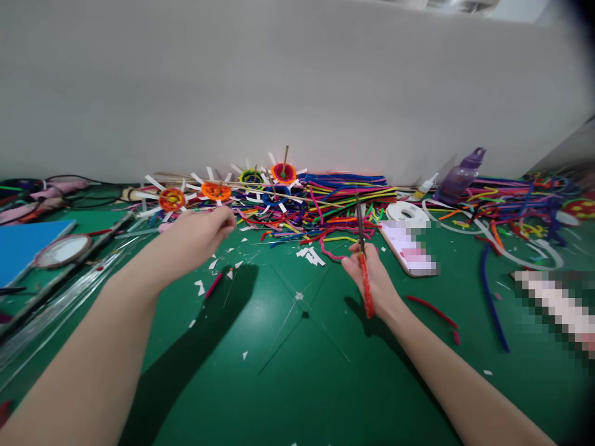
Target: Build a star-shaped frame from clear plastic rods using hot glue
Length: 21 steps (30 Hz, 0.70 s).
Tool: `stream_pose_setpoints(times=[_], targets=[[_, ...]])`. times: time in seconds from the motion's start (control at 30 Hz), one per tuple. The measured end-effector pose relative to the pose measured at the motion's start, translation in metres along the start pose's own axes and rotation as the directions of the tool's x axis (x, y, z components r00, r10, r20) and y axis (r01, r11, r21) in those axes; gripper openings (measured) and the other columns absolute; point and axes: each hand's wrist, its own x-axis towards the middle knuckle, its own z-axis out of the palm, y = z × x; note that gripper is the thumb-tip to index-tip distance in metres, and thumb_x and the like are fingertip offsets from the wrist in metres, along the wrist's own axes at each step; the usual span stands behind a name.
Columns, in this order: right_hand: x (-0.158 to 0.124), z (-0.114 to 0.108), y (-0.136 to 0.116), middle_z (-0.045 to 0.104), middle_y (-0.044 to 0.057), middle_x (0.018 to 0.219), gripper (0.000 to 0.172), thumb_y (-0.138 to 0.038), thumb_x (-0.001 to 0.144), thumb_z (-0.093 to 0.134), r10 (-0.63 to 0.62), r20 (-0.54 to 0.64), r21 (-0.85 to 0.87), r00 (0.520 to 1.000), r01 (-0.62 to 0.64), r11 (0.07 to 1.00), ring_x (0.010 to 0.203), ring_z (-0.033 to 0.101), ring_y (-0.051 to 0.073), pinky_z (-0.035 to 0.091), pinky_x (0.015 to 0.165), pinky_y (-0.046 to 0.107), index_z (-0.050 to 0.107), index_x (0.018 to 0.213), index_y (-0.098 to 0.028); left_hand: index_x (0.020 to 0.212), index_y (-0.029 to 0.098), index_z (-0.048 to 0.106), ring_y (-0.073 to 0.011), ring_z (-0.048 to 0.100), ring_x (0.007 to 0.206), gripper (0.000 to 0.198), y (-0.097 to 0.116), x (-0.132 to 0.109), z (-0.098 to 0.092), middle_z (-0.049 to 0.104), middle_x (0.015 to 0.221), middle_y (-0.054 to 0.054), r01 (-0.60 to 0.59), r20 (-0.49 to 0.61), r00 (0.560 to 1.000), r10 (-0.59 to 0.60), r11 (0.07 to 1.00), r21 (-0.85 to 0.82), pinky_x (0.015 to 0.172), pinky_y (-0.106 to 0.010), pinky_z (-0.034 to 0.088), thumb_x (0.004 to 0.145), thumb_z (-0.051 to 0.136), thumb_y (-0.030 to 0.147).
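My right hand is wrapped round a pair of scissors with red handles, the narrow blades pointing away from me. My left hand is raised over the table, its fingers curled together; whatever they may hold is hidden. Just beyond it are orange-and-white pipe-cleaner flowers with white strips sticking out. Between my hands, a thin clear cross-shaped piece casts a cross-shaped shadow on the green table. White paper scraps lie beyond it.
Bundles of coloured pipe cleaners lie along the grey wall. To the right are a white tape roll, a phone, a glue bottle and a purple water bottle. A blue board lies at left.
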Motion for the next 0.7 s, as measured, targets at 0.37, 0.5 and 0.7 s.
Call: stream_pose_setpoints(times=[0.37,0.5,0.7], targets=[[-0.007,-0.001,-0.013,0.043,-0.003,0.067,0.038,-0.057,0.078,0.053,0.035,0.099,-0.255,0.994,-0.008,0.967,0.058,0.040,0.013,0.035,0.055,0.028,0.047,0.090,-0.022,0.104,0.022,0.062,-0.0147,0.061,0.074,0.023,0.048,-0.002,0.007,0.067,0.073,0.001,-0.079,-0.513,0.853,-0.092,0.950,-0.303,0.076,-0.028,0.043,0.089,0.046,0.028],[-0.009,0.000,-0.016,0.044,-0.003,0.066,0.040,-0.058,0.078,0.053,0.048,0.136,-0.188,0.990,-0.022,0.982,0.058,0.039,0.013,0.034,0.054,0.027,0.049,0.092,-0.021,0.106,0.022,0.062,-0.0147,0.061,0.081,0.023,0.069,-0.001,0.024,0.068,0.075,0.001,-0.246,-0.541,0.838,0.069,0.933,-0.262,0.080,-0.028,0.044,0.090,0.045,0.022],[-0.013,-0.002,-0.021,0.052,-0.001,0.073,0.040,-0.058,0.081,0.050,0.069,0.166,-0.069,0.984,-0.058,0.996,0.064,0.046,0.014,0.039,0.061,0.029,0.051,0.094,-0.020,0.107,0.022,0.060,-0.0137,0.058,0.079,0.028,0.074,-0.001,0.039,0.067,0.078,0.000,-0.400,-0.487,0.828,0.277,0.901,-0.168,0.080,-0.030,0.042,0.091,0.038,0.015]])
